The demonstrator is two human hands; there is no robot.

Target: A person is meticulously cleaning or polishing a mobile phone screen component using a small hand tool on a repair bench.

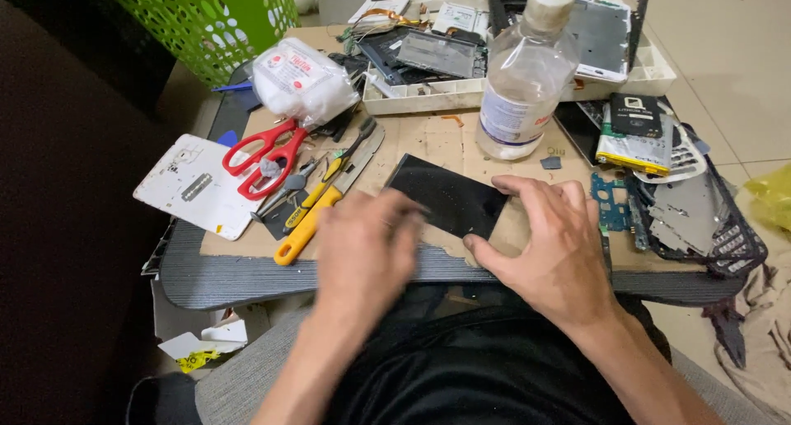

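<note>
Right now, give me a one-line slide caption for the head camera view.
Left hand and right hand on a black glass panel over a cardboard sheet cluttered with tools.

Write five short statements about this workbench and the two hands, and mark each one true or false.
1. The right hand rests on the black glass panel. True: its fingers and thumb steady the panel's right end.
2. The red-handled scissors lie to the right of the panel. False: they lie to its left, beside the yellow-handled utility knife.
3. The clear plastic bottle stands upright behind the panel. True.
4. The left hand grips the scissors. False: it is blurred at the panel's left end and not on the scissors.
5. The green basket sits on the cardboard sheet. False: it stands off the board at the upper left.
</note>
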